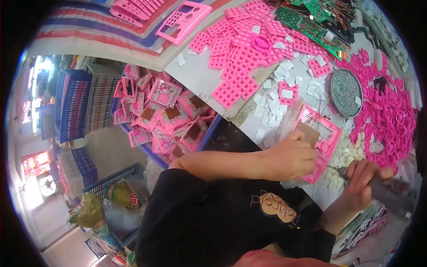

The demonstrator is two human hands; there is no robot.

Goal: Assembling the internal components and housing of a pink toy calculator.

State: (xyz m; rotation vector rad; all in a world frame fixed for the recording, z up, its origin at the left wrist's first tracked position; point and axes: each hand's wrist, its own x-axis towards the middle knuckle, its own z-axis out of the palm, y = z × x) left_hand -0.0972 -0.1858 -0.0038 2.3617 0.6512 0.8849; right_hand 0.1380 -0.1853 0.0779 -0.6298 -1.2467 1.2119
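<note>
Both hands at work on table edge [200, 82]: L hand [291, 155] clamped on pink plastic housing [322, 138], pressing it down flat. R hand [362, 180] closed round grey power screwdriver [391, 193], tip just beside housing's lower edge; round dish of screws [346, 92] sits near, behind it.

Left hand [291, 155] lies curled, fingers bent down; right hand [362, 180] is fisted, forearms reaching forward.

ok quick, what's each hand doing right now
Left hand: closed, fingers pressing down on the pink case on the table.
Right hand: closed around a grey power screwdriver.
</note>
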